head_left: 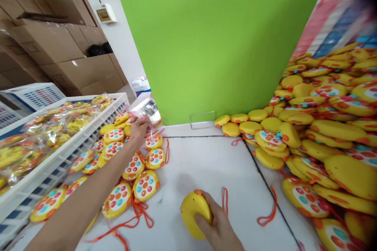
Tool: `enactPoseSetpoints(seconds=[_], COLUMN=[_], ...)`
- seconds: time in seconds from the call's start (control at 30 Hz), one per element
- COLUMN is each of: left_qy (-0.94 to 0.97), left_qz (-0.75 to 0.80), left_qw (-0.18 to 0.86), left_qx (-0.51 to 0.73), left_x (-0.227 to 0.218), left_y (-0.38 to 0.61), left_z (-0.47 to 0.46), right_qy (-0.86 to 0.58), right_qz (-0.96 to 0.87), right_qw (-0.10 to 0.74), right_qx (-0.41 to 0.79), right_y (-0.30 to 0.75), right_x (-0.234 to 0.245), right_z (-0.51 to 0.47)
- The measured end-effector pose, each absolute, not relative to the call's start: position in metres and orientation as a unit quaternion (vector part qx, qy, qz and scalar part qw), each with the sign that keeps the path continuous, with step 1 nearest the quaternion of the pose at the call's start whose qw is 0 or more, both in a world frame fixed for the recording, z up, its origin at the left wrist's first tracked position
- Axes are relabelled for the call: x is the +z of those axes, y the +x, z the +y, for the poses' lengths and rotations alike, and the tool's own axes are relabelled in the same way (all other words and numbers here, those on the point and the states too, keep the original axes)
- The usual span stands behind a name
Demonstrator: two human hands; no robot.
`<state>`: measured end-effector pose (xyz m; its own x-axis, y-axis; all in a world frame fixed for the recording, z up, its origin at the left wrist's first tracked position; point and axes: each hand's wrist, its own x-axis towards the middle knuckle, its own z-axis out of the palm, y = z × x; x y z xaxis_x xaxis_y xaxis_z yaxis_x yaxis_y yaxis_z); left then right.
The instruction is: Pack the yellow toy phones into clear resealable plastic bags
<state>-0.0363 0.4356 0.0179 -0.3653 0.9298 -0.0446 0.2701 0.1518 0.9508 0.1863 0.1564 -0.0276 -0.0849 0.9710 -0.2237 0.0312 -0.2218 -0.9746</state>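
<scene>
My right hand grips a yellow duck-shaped toy, its plain back turned up, with a red cord loop lying just beyond it. My left hand reaches to the far left of the table, beside a clear plastic packet. Its fingers look closed, but whatever is between them is too small to make out. Under and around the left forearm lie several similar toys, showing white faces with coloured bumps and red cords.
A white crate of bagged toys flanks the left side. A large heap of loose yellow toys covers the right. A green panel and a wire bracket stand behind the white tabletop. Cardboard boxes rise at back left.
</scene>
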Motion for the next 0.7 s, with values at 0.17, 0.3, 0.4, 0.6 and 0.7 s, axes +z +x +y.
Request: enactPoseSetpoints(seconds=[0.17, 0.3, 0.4, 0.6, 0.7], left_qy=[0.452, 0.438, 0.356, 0.245, 0.219], left_qz=[0.601, 0.514, 0.459, 0.446, 0.494], left_qw=[0.462, 0.581, 0.649, 0.703, 0.708], left_qx=[0.471, 0.455, 0.491, 0.496, 0.455], left_x=[0.045, 0.068, 0.075, 0.055, 0.037], left_y=[-0.054, -0.043, -0.021, 0.031, 0.037], left_z=[0.344, 0.26, 0.204, 0.091, 0.025], right_qy=[-0.602, -0.634, -0.559, -0.441, -0.492], right_qz=[-0.566, -0.609, -0.52, -0.265, -0.299], right_qw=[0.343, 0.369, 0.376, 0.516, 0.506], right_qx=[0.447, 0.302, 0.525, 0.685, 0.642], right_y=[0.203, 0.222, 0.216, 0.185, 0.199], right_x=[-0.025, -0.006, 0.014, 0.028, 0.024], right_z=[0.172, 0.165, 0.128, 0.062, 0.055])
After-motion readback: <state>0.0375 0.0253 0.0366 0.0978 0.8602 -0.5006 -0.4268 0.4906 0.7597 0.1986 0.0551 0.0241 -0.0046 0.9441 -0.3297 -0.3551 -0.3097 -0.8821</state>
